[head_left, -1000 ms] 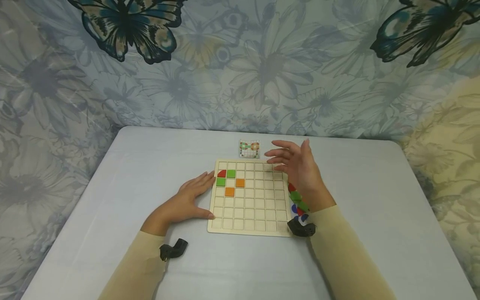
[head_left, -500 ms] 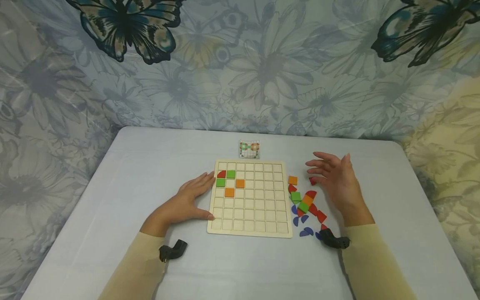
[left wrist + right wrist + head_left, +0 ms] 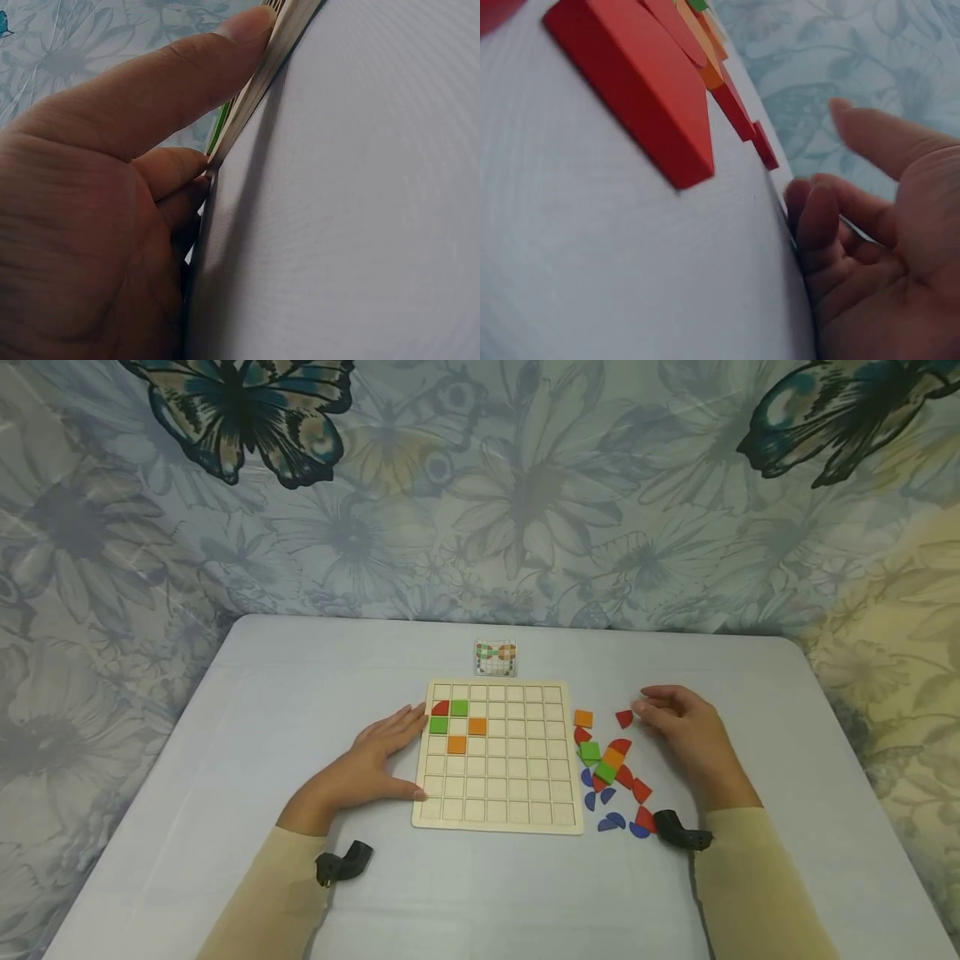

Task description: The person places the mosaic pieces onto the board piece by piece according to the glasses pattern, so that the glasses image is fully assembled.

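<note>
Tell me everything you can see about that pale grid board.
The board looks wooden, with rounded corners and a raised grid of square cells. It lies flat on the white table. Five cells hold pieces: one red piece, two green squares and two orange squares. The person's left hand touches its left edge.

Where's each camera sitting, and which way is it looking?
Head: on the person's head, looking forward and down at the table, board and loose pieces; left hand, right hand and sleeves show.
Left wrist: on that wrist, looking along the left hand to the board's edge; palm, thumb and some fingers show.
Right wrist: on that wrist, looking past red pieces; right palm and fingers show.
Shared: head and left wrist both see the left hand touching the board.
</note>
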`<move>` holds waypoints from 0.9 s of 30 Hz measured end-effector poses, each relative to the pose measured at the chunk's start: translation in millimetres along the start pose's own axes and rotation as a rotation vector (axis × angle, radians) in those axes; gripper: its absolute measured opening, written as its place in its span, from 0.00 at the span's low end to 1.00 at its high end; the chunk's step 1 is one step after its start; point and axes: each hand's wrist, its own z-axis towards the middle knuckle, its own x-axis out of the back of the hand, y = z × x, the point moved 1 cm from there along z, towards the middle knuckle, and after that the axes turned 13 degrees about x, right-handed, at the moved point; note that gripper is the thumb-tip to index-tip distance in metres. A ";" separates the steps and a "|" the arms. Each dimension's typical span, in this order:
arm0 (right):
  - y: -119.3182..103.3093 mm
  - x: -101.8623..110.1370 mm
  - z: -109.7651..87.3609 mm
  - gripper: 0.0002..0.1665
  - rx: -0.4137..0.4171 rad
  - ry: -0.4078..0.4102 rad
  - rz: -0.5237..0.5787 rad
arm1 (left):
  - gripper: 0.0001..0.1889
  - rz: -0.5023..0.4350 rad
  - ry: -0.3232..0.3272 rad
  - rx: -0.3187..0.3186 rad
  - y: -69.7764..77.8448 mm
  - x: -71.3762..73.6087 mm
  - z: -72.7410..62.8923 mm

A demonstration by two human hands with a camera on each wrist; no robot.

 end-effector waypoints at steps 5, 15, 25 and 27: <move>-5.1 -5.5 -0.7 0.34 0.055 -0.046 -0.164 | 0.63 -0.002 -0.002 0.002 1.4 0.7 -1.0; -10.6 -11.5 -2.0 0.19 0.162 -0.077 -0.312 | 0.63 -0.007 0.003 -0.018 1.0 1.4 -1.4; -15.6 -13.2 -3.8 0.24 0.120 -0.103 -0.346 | 0.64 -0.002 0.007 -0.018 0.3 0.7 -0.8; -15.4 -13.6 -4.0 0.24 0.124 -0.110 -0.346 | 0.64 0.002 0.008 -0.019 0.2 0.4 -0.7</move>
